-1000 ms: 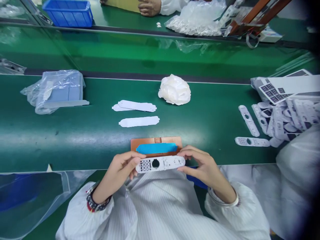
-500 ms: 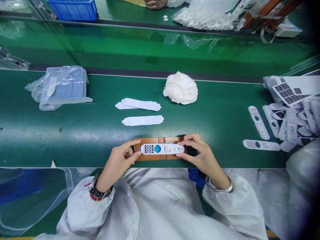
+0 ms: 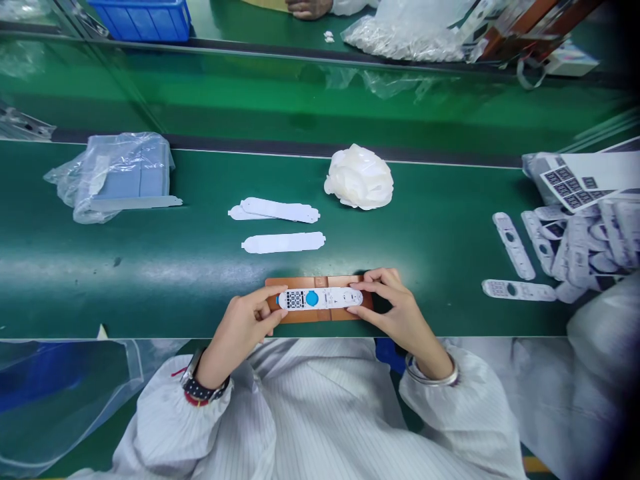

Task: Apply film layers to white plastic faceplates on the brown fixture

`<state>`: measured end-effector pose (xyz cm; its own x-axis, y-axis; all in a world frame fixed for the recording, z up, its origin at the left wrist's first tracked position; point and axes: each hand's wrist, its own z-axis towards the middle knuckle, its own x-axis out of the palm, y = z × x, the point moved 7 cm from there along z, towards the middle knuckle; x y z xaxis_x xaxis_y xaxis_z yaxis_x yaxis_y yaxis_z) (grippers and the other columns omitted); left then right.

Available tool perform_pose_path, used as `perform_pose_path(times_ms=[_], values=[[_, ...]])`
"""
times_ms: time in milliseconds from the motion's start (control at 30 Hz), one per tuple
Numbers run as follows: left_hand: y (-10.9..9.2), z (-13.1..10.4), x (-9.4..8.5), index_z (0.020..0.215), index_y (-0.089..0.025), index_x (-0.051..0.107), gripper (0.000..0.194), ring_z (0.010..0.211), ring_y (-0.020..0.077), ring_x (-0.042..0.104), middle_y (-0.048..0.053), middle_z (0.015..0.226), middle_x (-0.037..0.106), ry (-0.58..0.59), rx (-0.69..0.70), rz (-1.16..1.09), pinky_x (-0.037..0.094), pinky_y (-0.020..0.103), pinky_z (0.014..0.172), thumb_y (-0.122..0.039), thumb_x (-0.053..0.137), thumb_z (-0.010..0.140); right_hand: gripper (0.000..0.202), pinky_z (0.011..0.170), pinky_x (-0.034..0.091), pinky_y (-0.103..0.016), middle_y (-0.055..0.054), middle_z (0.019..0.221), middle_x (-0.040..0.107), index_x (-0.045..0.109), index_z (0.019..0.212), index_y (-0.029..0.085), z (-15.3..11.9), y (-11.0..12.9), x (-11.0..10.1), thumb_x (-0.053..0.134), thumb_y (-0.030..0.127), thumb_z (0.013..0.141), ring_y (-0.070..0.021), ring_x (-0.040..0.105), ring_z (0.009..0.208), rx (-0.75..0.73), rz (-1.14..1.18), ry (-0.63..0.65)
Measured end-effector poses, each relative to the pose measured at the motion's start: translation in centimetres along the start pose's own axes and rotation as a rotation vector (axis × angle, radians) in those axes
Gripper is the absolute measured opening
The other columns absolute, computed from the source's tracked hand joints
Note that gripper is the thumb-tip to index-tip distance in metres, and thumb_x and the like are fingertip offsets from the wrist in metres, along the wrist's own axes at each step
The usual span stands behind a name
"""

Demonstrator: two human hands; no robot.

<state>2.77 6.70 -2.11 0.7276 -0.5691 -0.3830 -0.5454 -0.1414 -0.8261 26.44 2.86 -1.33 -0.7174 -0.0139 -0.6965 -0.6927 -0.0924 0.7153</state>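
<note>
A long white remote-control face panel (image 3: 340,297) with rounded ends lies over a brown fixture block (image 3: 320,281). Small dark key openings show at its left part, beside a round hole with blue behind it. My left hand (image 3: 247,317) pinches the panel's left end between thumb and forefinger. At the opposite end, my right hand (image 3: 395,303) grips the tip the same way, thumb below and fingers above. A blue edge peeks out under the panel's left tip; what lies beneath it is otherwise hidden.
Beyond the block lie white backing strips (image 3: 284,243) and a crumpled white wad (image 3: 359,179). A plastic-wrapped grey stack (image 3: 131,170) sits at left. Similar panels (image 3: 577,247) pile up at right. Across the divider are a blue bin (image 3: 143,20) and another person's hand (image 3: 309,8).
My left hand has shifted slightly right along the panel's left end, its fingers now over the tip. The right hand keeps its hold. The whole view has drifted slightly.
</note>
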Motion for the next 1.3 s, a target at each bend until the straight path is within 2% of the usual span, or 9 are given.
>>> perform_pose_path(times_ms=[333,433,600,767,933,1000,1100,1200,1300], values=[[-0.2,0.1,0.2,0.118,-0.018,0.062,0.037,0.038,0.0095,0.047,-0.007,0.047,0.052,-0.033,0.061,0.082,0.040,0.019,0.042,-0.030,0.054,0.084,0.022,0.082,0.044,-0.041,-0.005,0.096,0.052,0.065,0.104,0.028,-0.5,-0.2,-0.2,0.062,0.037,0.084,-0.0218,0.048,0.093,0.007,0.008,-0.017],[-0.8,0.2,0.1,0.120,-0.019,0.061,0.037,0.043,0.0114,0.051,-0.005,0.050,0.056,-0.027,0.090,0.298,0.038,0.020,0.045,-0.029,0.053,0.086,0.021,0.078,0.041,-0.041,-0.006,0.094,0.054,0.066,0.102,0.026,-0.6,0.6,-0.4,0.057,0.038,0.088,-0.0219,0.048,0.090,-0.027,-0.117,-0.012],[-2.6,0.3,0.4,0.120,-0.021,0.062,0.034,0.056,0.0185,0.063,0.005,0.072,0.072,0.046,0.109,0.807,0.032,0.023,0.046,-0.023,0.053,0.087,0.026,0.064,0.032,-0.035,-0.008,0.085,0.059,0.067,0.095,0.017,0.0,3.1,-0.2,0.045,0.030,0.094,-0.0215,0.046,0.083,-0.108,-0.442,0.077],[-3.5,0.6,1.6,0.116,-0.017,0.064,0.035,0.055,0.0190,0.064,0.007,0.069,0.072,0.172,0.116,0.984,0.030,0.022,0.042,-0.010,0.050,0.085,0.029,0.065,0.028,-0.035,-0.005,0.080,0.061,0.066,0.087,0.017,0.6,4.2,0.4,0.039,0.023,0.097,-0.0189,0.045,0.077,-0.158,-0.558,0.091],[-3.1,0.9,1.2,0.121,-0.017,0.060,0.034,0.069,0.0236,0.068,0.010,0.083,0.073,0.216,0.067,0.937,0.044,0.026,0.052,-0.015,0.049,0.089,0.021,0.066,0.032,-0.034,-0.003,0.079,0.061,0.065,0.083,0.020,0.8,2.9,0.2,0.047,0.023,0.094,-0.0179,0.049,0.076,-0.071,-0.441,0.113],[-3.1,0.9,0.8,0.118,-0.020,0.062,0.032,0.078,0.0243,0.067,0.009,0.089,0.071,0.156,0.092,0.828,0.049,0.030,0.062,-0.019,0.052,0.088,0.011,0.068,0.036,-0.033,-0.002,0.085,0.062,0.066,0.091,0.023,0.7,1.8,0.3,0.055,0.023,0.089,-0.0185,0.053,0.081,-0.011,-0.333,0.143],[-3.1,0.6,0.1,0.111,-0.024,0.065,0.031,0.090,0.0228,0.060,0.006,0.094,0.064,0.001,0.199,0.604,0.049,0.032,0.077,-0.014,0.055,0.083,0.021,0.074,0.042,-0.033,-0.003,0.093,0.061,0.065,0.105,0.027,0.3,0.3,0.5,0.060,0.024,0.085,-0.0197,0.056,0.088,0.031,-0.172,0.113],[-2.7,0.4,-0.1,0.101,-0.022,0.067,0.029,0.092,0.0220,0.054,0.005,0.093,0.057,-0.108,0.247,0.419,0.047,0.034,0.082,-0.009,0.053,0.079,0.018,0.080,0.044,-0.038,-0.005,0.094,0.058,0.068,0.100,0.026,-0.1,-0.9,1.0,0.059,0.028,0.085,-0.0217,0.057,0.091,0.033,-0.056,0.017],[-2.5,0.3,0.1,0.094,-0.021,0.065,0.029,0.095,0.0219,0.052,0.005,0.095,0.055,-0.148,0.252,0.299,0.044,0.036,0.088,-0.005,0.053,0.073,0.016,0.085,0.043,-0.044,-0.006,0.094,0.058,0.069,0.094,0.026,-0.3,-1.9,1.3,0.061,0.033,0.083,-0.0248,0.057,0.094,0.043,0.054,-0.048]])
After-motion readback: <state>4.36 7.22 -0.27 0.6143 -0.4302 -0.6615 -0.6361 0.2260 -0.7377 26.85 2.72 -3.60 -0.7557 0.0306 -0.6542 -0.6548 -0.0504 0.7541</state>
